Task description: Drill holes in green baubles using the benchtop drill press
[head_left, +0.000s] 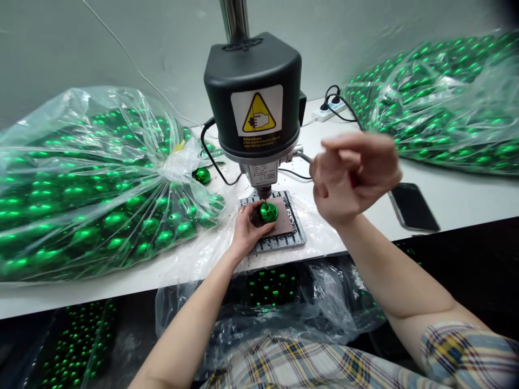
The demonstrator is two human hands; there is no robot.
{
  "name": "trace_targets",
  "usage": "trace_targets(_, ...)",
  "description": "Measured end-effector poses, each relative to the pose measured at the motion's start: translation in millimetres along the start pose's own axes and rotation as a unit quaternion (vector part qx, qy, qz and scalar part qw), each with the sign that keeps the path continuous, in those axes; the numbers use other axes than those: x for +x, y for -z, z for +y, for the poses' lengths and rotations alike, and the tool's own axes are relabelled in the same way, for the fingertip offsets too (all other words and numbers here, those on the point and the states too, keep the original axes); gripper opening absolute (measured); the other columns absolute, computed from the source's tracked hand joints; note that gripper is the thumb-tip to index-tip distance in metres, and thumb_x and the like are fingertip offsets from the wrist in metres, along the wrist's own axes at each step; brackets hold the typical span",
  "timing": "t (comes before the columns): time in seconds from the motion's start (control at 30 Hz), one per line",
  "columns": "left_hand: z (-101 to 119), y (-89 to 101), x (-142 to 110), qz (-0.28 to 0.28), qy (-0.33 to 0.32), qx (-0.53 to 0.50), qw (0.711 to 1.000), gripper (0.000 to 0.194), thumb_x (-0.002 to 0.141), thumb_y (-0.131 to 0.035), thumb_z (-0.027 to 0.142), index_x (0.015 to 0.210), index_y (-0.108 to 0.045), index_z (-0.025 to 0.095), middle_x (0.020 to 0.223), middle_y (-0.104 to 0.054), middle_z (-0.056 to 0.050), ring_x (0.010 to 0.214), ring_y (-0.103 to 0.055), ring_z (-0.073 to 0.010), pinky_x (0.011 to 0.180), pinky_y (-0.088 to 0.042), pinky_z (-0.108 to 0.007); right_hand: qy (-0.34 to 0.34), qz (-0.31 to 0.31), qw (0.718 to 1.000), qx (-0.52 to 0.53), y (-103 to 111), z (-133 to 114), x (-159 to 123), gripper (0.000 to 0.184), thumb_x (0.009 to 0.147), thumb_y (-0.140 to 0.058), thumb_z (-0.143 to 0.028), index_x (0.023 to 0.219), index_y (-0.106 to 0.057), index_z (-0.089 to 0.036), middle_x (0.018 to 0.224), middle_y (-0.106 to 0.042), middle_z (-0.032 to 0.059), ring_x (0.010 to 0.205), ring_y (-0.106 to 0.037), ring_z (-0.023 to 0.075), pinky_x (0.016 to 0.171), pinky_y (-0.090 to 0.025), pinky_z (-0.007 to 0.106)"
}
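My left hand (pixel 246 227) is closed around a shiny green ball (pixel 268 212), with fingers behind it and the thumb in front. The ball rests on a flat pinkish-brown pad (pixel 286 219) on the slotted grey base plate (pixel 299 235) of a bench drill press (pixel 253 102). Right above the ball is the drill chuck (pixel 264 192), its bit at or very near the ball's top. My right hand (pixel 352 178) is raised at the machine's right side, fingers curled around the end of the feed lever (pixel 303 156). A bit of red shows between those fingers; the grip itself is mostly hidden.
Big clear bags of green balls lie left (pixel 101 200) and right (pixel 446 102). One loose green ball (pixel 201 175) sits behind the left bag's knot. A phone (pixel 413 207) and a power strip (pixel 329 111) are right. Clear plastic with more balls (pixel 271 286) hangs below the table edge.
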State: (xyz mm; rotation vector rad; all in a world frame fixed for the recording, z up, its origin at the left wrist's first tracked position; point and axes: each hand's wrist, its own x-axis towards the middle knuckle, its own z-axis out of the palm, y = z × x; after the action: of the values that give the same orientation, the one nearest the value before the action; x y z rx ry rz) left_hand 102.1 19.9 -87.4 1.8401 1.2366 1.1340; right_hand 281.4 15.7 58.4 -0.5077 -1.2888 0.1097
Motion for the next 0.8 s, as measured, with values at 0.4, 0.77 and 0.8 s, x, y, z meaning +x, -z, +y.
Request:
trace_targets(0.4, 43.8, 30.2, -99.4, -0.192, -0.079, 0.181, 0.961, 0.058, 0.072, -0.086, 0.030, 0.122, -0.057, 0.024, 0.108, -0.068, -0.008, 0.095, -0.066, -0.0267, 0.081, -0.055, -0.039, -0.195, 0.029, 0.967, 0.163, -26.6, -11.0, 76.2, 0.014, 0.078, -0.065, -0.007, 0.080, -0.069, -0.020, 0.044, -0.038, -0.0095, 0.033, -0.023, 0.0071, 0.029, -0.013, 0.026)
trace_targets(0.77, 12.5, 98.5, 18.9, 0.024, -0.085, 0.284, 0.955, 0.021, 0.094, -0.050, 0.017, 0.105, -0.067, 0.018, 0.104, -0.067, -0.016, 0.109, -0.060, -0.0329, 0.102, -0.045, -0.049, -0.156, 0.057, 0.973, 0.160, -28.7, 1.5, 73.6, 0.009, 0.071, -0.082, -0.016, 0.075, -0.075, -0.020, 0.040, -0.040, -0.0098, 0.029, -0.025, 0.0013, 0.029, -0.009, 0.021)
trace_targets(0.8, 6.8, 104.5, 50.4, 0.041, -0.029, 0.294, 0.955, 0.018, 0.090, -0.052, 0.013, 0.098, -0.068, 0.017, 0.107, -0.066, -0.019, 0.114, -0.058, -0.0361, 0.105, -0.042, -0.052, -0.157, 0.054, 0.974, 0.157, -28.6, 1.0, 73.3, 0.008, 0.071, -0.081, -0.017, 0.075, -0.075, -0.021, 0.040, -0.039, -0.0099, 0.030, -0.025, 0.0014, 0.029, -0.010, 0.021)
